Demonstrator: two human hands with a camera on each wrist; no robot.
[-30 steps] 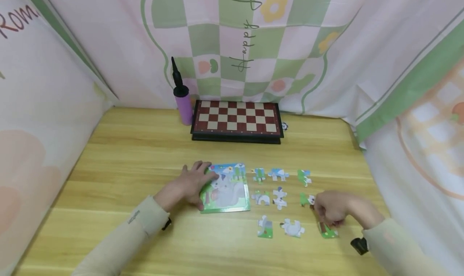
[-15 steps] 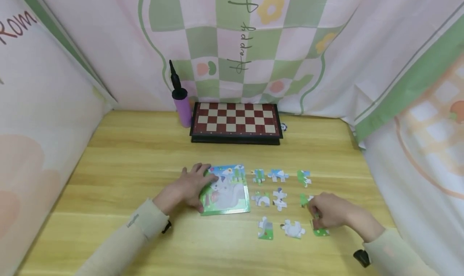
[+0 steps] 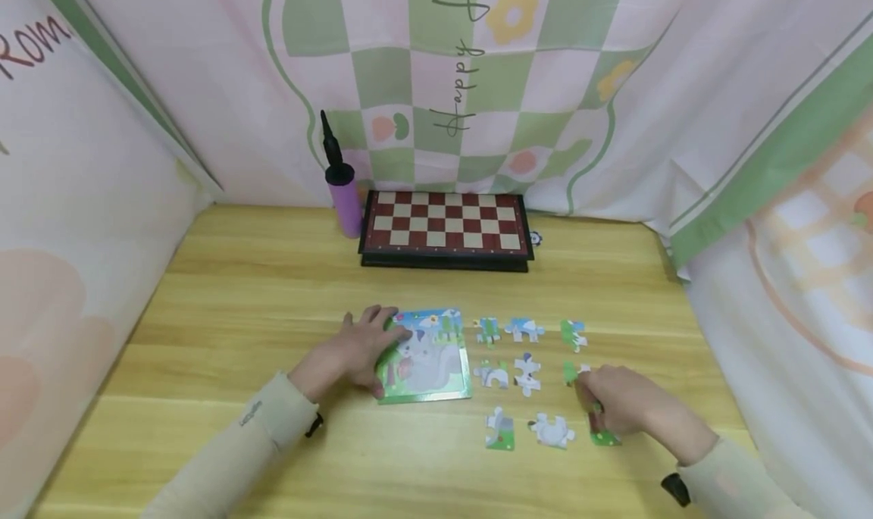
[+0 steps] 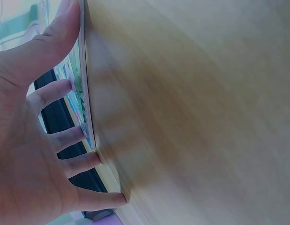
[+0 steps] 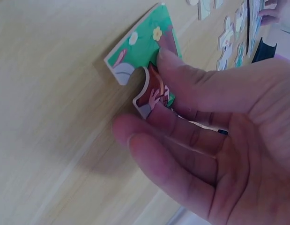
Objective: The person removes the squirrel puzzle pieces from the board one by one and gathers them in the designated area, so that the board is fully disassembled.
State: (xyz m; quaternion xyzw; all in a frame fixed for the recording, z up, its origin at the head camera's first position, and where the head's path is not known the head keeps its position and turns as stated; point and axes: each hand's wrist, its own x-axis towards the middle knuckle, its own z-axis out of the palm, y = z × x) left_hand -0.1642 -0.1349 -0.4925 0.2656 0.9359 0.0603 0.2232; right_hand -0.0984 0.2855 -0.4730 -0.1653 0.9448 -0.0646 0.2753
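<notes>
A square puzzle board [image 3: 426,364] with a grey cartoon animal and a green border lies mid-table. My left hand [image 3: 364,348] rests spread at its left side, thumb near the front corner and fingertips at the far-left edge. To the right, my right hand [image 3: 624,401] is low over a green corner jigsaw piece [image 3: 603,436]. The right wrist view shows the thumb on this green piece with flowers [image 5: 145,44] and the index finger against its brown part [image 5: 149,91]. Another green-and-white piece [image 3: 571,373] lies at the knuckles, partly covered.
Several loose jigsaw pieces lie in rows between the board and my right hand, among them a white one [image 3: 551,430] and a blue-topped one [image 3: 524,329]. Farther back stand a folded chessboard [image 3: 446,227] and a purple hand pump [image 3: 346,204]. Printed curtains [image 3: 470,87] enclose the table.
My right hand has moved a little left, and the green corner piece has slid left with it. The left hand and the board have stayed in place.
</notes>
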